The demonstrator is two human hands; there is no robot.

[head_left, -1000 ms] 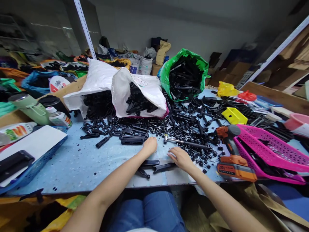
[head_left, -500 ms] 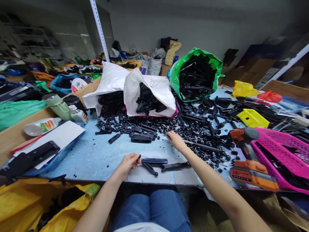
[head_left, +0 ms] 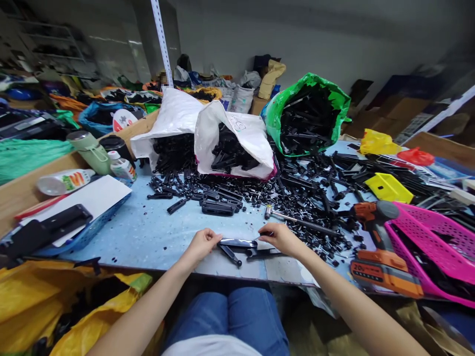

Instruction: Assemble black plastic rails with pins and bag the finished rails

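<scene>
My left hand point(head_left: 205, 243) pinches the left end of a flat black bar point(head_left: 238, 243) near the table's front edge. At the bar's right end my right hand point(head_left: 276, 237) is closed on a small thin piece, too small to make out. A shorter black arm point(head_left: 230, 255) slants down from the bar's left part. Just right of it lies another black part point(head_left: 261, 254), partly behind my right hand. A hammer point(head_left: 297, 219) rests beyond my right hand, its metal head at the left, beside a heap of small screws and black pieces point(head_left: 315, 210).
White sacks point(head_left: 243, 128) and a green bag point(head_left: 274, 123) of black parts stand at the back. An orange drill point(head_left: 382, 247) and a pink basket point(head_left: 430, 232) are at the right. Bottles point(head_left: 89, 151) and a blue tray point(head_left: 107, 212) are at the left.
My right hand has moved from the screw heap down to the bar's right end, uncovering the hammer head. My left hand has shifted slightly up and right, onto the bar's end.
</scene>
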